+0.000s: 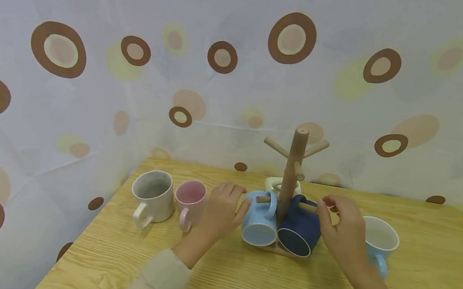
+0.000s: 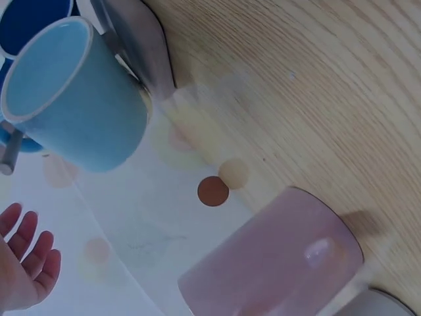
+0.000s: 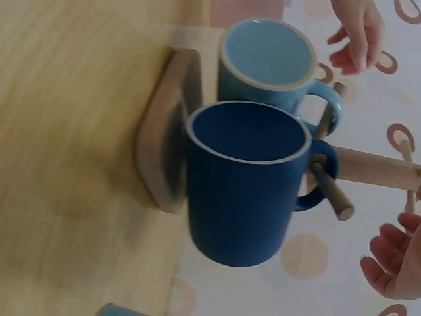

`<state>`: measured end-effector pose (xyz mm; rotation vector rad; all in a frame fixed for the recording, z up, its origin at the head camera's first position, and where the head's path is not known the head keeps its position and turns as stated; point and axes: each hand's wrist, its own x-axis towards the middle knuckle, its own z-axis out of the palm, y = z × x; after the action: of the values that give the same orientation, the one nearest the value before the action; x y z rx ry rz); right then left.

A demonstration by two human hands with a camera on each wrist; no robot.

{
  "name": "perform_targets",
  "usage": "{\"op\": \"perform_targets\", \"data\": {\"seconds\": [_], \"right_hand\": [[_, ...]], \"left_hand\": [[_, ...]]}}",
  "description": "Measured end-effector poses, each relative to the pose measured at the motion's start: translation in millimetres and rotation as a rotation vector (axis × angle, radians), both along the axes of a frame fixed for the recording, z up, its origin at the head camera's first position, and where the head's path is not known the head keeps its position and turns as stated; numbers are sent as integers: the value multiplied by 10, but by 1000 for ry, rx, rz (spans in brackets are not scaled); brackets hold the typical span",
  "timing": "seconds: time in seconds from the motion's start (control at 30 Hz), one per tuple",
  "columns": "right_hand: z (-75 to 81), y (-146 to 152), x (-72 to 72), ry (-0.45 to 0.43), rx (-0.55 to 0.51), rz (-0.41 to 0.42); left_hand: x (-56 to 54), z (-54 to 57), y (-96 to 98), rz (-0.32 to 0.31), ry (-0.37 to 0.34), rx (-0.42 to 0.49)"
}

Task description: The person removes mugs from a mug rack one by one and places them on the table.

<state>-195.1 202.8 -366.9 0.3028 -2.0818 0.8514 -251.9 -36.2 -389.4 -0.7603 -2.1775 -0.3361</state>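
A wooden mug tree (image 1: 293,172) stands on the table. From its lower pegs hang a light blue mug (image 1: 259,221) and a dark blue mug (image 1: 301,227), both by their handles with mouths tilted down toward me. A cream mug (image 1: 272,183) shows partly behind the post. My left hand (image 1: 223,209) is just left of the light blue mug, holding nothing, its fingers loosely bent. To the right of the dark blue mug, my right hand (image 1: 341,227) is close to the peg's end; the right wrist view shows its loosely curved fingers (image 3: 388,250) apart from the peg.
Left on the wooden table (image 1: 111,255) stand a white mug (image 1: 154,198) and a pink mug (image 1: 190,197), the pink one beside my left hand. Another light blue mug (image 1: 379,237) stands behind my right forearm. A patterned cloth (image 1: 239,87) hangs behind the table.
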Motion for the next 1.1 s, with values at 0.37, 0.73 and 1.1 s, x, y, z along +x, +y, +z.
{"op": "perform_targets", "data": {"seconds": [0.37,0.73,1.1], "right_hand": [[-324,42,145,-396,-286,-88],[-439,5,135,-878,-724,-53],[-603,62,-108,-1051,-1098,301]], "left_hand": [[-94,-69,190,-24,17,5],[-86,-71,259,5,-23,-50],[-76,-93,283,5,17,-49]]}}
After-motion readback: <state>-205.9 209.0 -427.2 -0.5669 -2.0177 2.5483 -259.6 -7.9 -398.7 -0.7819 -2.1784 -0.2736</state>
